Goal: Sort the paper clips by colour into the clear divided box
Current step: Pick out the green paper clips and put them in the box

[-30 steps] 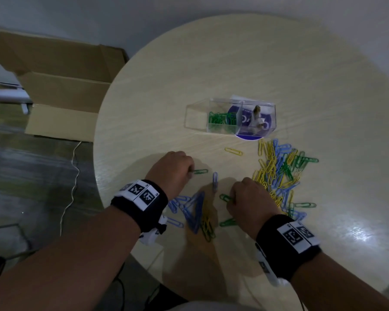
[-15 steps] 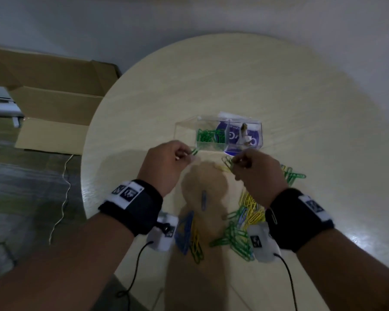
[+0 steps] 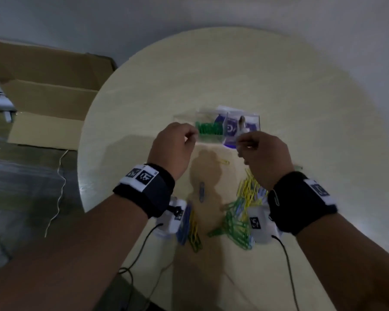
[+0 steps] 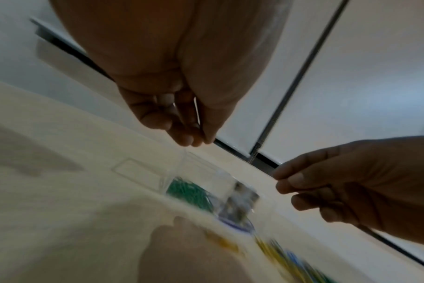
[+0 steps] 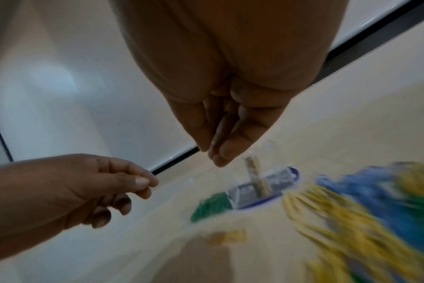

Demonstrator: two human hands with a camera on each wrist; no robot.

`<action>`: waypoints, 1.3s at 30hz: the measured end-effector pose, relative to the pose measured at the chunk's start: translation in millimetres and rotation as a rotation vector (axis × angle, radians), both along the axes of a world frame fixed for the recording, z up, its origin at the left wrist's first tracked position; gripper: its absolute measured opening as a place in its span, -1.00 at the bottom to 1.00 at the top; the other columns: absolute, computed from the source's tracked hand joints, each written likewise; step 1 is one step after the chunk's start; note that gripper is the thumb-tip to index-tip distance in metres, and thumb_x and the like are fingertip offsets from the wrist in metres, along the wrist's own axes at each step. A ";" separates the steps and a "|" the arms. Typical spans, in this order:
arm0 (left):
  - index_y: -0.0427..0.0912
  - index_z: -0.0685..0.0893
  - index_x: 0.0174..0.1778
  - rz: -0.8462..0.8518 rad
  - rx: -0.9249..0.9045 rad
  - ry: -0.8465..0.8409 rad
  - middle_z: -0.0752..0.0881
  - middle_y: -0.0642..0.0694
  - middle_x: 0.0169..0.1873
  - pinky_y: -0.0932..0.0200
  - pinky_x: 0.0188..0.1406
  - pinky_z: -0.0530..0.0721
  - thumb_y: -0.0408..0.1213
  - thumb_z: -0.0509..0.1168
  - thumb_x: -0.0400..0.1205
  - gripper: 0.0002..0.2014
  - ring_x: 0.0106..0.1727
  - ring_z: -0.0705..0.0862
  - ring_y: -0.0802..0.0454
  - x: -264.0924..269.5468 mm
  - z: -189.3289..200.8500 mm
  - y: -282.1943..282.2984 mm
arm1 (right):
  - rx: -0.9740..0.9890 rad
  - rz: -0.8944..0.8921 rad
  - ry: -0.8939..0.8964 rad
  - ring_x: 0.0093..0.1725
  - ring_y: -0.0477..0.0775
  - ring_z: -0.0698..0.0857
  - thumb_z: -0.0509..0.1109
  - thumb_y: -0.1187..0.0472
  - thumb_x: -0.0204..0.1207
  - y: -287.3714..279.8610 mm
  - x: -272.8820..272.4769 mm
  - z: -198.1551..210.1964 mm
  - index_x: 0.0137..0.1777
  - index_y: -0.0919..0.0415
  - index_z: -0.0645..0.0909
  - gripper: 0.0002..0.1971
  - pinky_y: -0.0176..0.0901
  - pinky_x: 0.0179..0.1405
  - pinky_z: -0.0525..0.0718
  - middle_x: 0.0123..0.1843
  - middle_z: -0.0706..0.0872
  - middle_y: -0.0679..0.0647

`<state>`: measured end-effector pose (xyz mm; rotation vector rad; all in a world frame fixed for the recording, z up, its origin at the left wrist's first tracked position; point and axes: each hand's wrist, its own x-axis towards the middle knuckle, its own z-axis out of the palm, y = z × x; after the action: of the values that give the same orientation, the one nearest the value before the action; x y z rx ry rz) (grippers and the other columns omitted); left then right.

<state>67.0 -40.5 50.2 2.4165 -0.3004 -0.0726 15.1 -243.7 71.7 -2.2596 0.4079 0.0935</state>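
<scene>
Both hands raised at the clear divided box, at the drop-off step of the sort.

The left hand and right hand hover by the near wall of the clear divided box, fingertips pressed together; whether either pinches a clip I cannot tell. Green paper clips lie in the middle compartment; the mixed paper clips lie on the counter. Next, probably, each hand must open squarely over the compartment of matching colour.
</scene>
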 end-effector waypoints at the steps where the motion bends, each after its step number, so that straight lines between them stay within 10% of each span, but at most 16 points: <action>1: -0.08 0.75 0.07 -0.092 0.035 -0.007 0.70 -0.07 -0.04 0.15 -0.03 0.55 -0.24 0.27 0.68 -0.84 -0.09 0.65 -0.05 -16.5 -0.4 6.7 | -0.064 0.038 -0.005 -0.12 -0.01 0.76 0.41 0.17 0.48 -3.4 -21.6 -2.0 -0.02 0.02 0.74 -0.87 -0.20 -0.05 0.67 -0.16 0.81 -0.05; 6: -0.12 0.68 -0.10 -0.608 0.211 -0.006 0.67 -0.12 -0.07 -0.11 -0.06 0.58 -0.39 0.30 0.51 -0.87 -0.05 0.57 -0.19 -121.0 -30.1 26.5 | -0.302 0.318 0.020 0.03 0.19 0.71 0.36 0.24 0.50 -9.8 -127.6 -30.8 0.07 0.07 0.72 -0.80 -0.11 0.04 0.56 -0.01 0.80 0.07; 9: -0.01 0.60 0.25 -0.707 0.330 0.002 0.63 -0.01 0.18 -0.08 0.12 0.58 -0.24 0.26 0.55 -0.67 0.17 0.56 -0.11 -161.5 -41.8 25.4 | -0.471 0.591 0.111 0.37 0.24 0.53 0.34 -0.01 0.46 -8.3 -166.0 -52.0 0.32 -0.02 0.58 -0.59 0.08 0.37 0.49 0.36 0.62 0.04; 15: -0.01 0.56 0.34 -0.464 0.454 -0.004 0.53 -0.03 0.43 -0.15 0.37 0.47 -0.05 0.29 0.54 -0.57 0.50 0.40 -0.15 -162.5 -41.6 34.9 | -0.566 0.702 0.177 0.67 0.35 -0.02 0.17 -0.48 0.33 -0.9 -160.8 -65.2 0.54 -0.34 0.21 -0.26 0.27 0.57 0.09 0.72 0.03 0.04; 21: 0.00 0.66 0.30 -0.204 0.442 -0.016 0.56 -0.03 0.43 -0.21 0.34 0.50 -0.06 0.28 0.60 -0.65 0.48 0.40 -0.19 -140.5 -34.5 34.9 | -0.518 0.495 0.079 0.67 0.30 0.03 0.06 -0.42 0.44 -11.0 -134.0 -66.4 0.56 -0.12 0.31 -0.28 0.30 0.55 0.19 0.68 0.21 -0.03; 28: -0.07 0.76 0.11 -0.147 0.378 -0.126 0.66 -0.07 -0.09 -0.08 -0.03 0.59 -0.30 0.32 0.62 -0.80 -0.04 0.55 -0.17 -134.2 -36.2 19.7 | -0.577 0.632 -0.088 0.67 0.21 0.07 0.12 0.01 0.56 -30.5 -117.1 -61.8 0.53 -0.06 0.36 -0.49 0.13 0.53 0.10 0.63 0.31 -0.16; 39: -0.01 0.72 0.21 -0.192 0.393 -0.129 0.69 -0.01 -0.01 -0.06 -0.05 0.59 -0.28 0.30 0.59 -0.72 0.03 0.53 -0.16 -138.9 -42.7 -5.8 | -0.621 0.605 0.060 0.69 0.22 -0.07 -0.04 -0.21 0.57 -51.0 -83.0 -63.5 0.63 -0.02 0.19 -0.37 0.19 0.59 0.03 0.68 0.16 -0.11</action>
<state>-71.8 -46.3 7.5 2.7791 -0.6275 -0.0666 -67.9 -294.7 8.2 -2.9305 -0.2765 0.3903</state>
